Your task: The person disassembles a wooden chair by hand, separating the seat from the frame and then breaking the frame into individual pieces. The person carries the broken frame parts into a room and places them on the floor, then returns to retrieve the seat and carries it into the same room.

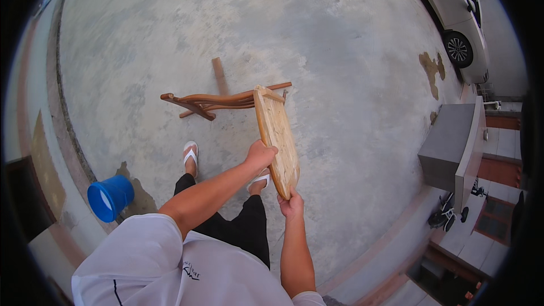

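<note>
A pale wooden chair seat (279, 133) with a rough face and a honey-coloured rounded edge is tilted up in front of me. My left hand (262, 155) is closed on its left edge, thumb over the pale face. My right hand (292, 204) grips its near end. The seat's far end overlaps a brown wooden chair frame (226, 101), which has curved slats and lies on the concrete. I cannot tell whether seat and frame are joined there. A brown wooden piece (219, 75) extends behind the frame; any link between them is unclear.
Grey concrete floor (351, 107) spreads around my feet in white flip-flops. A blue bucket (111, 197) is tipped toward me by the left wall. To the right are a grey box-like pillar (447, 141), a parked white car (464, 22) and a small bike (445, 215).
</note>
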`<state>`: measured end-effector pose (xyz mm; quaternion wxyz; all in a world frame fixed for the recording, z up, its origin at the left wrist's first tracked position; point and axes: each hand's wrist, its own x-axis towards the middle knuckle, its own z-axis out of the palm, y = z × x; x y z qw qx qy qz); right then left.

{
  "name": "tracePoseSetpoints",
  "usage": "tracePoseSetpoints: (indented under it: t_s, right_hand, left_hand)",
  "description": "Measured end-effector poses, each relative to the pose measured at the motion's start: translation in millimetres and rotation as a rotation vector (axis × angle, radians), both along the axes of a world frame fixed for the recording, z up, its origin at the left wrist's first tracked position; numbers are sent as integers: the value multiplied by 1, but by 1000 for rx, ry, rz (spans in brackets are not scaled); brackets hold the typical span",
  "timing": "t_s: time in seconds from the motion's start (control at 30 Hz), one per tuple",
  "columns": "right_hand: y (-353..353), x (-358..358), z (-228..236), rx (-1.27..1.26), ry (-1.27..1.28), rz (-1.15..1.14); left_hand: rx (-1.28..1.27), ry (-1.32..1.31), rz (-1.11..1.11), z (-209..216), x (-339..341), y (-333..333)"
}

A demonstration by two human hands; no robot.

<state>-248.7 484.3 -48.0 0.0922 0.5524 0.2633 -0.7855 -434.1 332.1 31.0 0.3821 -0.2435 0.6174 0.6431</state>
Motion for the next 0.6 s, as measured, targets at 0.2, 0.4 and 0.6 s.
tracePoseSetpoints:
  t_s: [0.2,0.4,0.6]
  right_hand:
    - [32,-24,-27,523,-313,396]
    - [38,37,-10,485,-213,912]
    - [25,118,-13,420,-451,1062]
  left_hand:
    - [-88,544,-929,-76,20,18]
    - [-350,308,-624,-107,55,-96]
    - [-774,271,-513,-144,15,-283]
